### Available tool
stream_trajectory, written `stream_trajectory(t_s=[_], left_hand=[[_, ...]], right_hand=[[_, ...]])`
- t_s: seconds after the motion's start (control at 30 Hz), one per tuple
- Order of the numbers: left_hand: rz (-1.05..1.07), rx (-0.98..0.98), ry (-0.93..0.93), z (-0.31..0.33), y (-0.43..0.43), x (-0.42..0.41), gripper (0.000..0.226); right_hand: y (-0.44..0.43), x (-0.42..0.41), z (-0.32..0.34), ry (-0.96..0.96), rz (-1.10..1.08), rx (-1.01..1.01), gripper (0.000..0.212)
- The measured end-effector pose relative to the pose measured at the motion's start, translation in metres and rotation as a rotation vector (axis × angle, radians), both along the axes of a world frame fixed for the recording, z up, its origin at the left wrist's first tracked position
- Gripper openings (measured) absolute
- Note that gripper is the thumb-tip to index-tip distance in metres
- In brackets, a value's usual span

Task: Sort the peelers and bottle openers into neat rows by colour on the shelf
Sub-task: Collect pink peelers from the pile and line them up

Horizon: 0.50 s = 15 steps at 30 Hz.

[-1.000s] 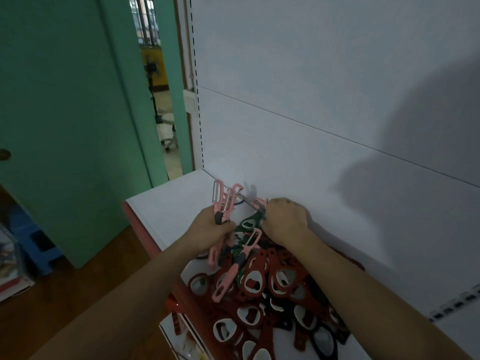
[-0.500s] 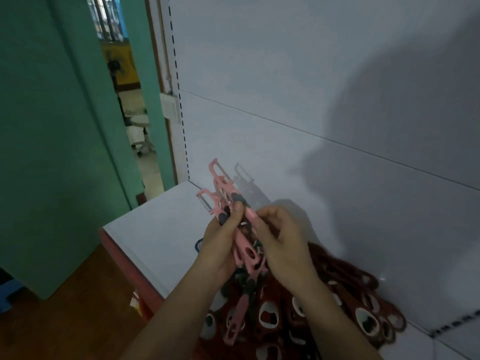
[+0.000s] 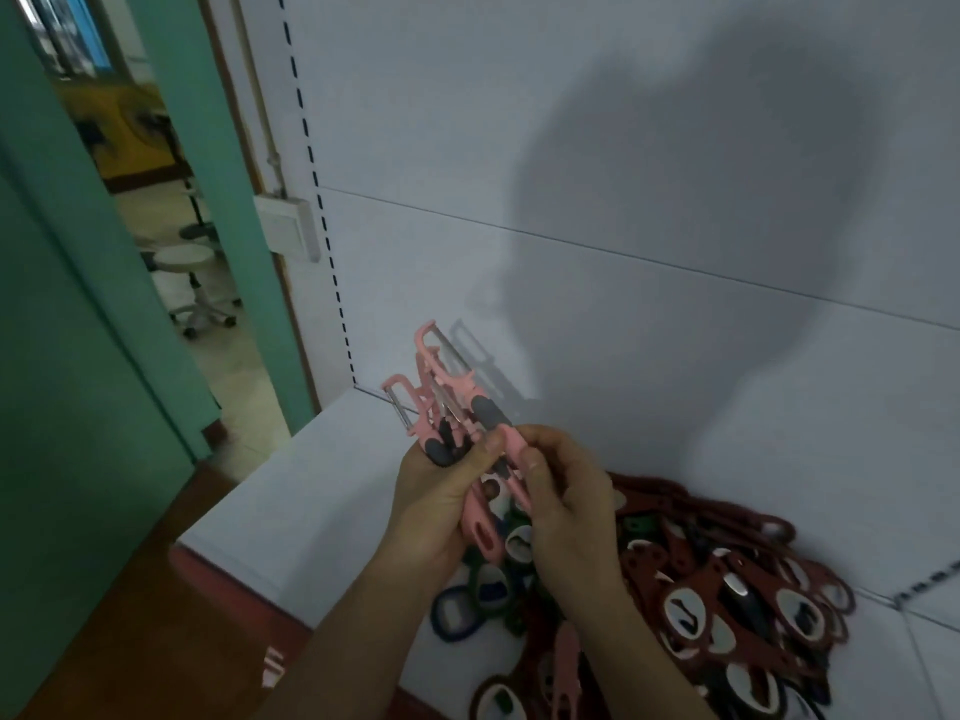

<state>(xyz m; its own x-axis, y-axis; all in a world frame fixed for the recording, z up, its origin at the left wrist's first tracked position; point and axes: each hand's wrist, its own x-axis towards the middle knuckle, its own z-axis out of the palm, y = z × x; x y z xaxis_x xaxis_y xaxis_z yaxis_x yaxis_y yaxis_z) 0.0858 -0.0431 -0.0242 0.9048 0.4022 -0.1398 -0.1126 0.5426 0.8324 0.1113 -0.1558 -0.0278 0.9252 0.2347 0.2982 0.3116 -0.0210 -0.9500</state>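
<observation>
Where the pile lies: red bottle openers (image 3: 727, 605) are heaped on the white shelf (image 3: 311, 485) nearest the camera, with dark openers (image 3: 457, 615) at the left edge and a loose pink peeler (image 3: 563, 662) among them.
Left hand (image 3: 431, 506): curled round a bunch of pink peelers (image 3: 447, 402), gripping the handles, with the heads pointing up and away.
Right hand (image 3: 566, 506): thumb and fingers pinch one pink handle at the bunch.
Handling: probably light, stiff plastic. Smooth handles may slide against one another, so the hold belongs at the grey grip pads (image 3: 488, 413), away from the metal blades (image 3: 400, 413).
Shelf to the left: flat, and looks a fit place for a pink row.
Back panel (image 3: 623, 356): white, behind everything.
</observation>
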Motion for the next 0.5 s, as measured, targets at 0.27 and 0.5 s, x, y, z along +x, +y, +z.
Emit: stream_trajectory(t_s=[0.27, 0.5], left_hand=[[0.077, 0.006, 0.045, -0.003, 0.032, -0.011, 0.017], [-0.022, -0.131, 0.094, -0.003, 0.036, -0.013, 0.024]], right_hand=[[0.003, -0.021, -0.015, -0.074, -0.120, -0.245, 0.019], [0.006, -0.039, -0.016, 0.010, -0.138, -0.019, 0.011]])
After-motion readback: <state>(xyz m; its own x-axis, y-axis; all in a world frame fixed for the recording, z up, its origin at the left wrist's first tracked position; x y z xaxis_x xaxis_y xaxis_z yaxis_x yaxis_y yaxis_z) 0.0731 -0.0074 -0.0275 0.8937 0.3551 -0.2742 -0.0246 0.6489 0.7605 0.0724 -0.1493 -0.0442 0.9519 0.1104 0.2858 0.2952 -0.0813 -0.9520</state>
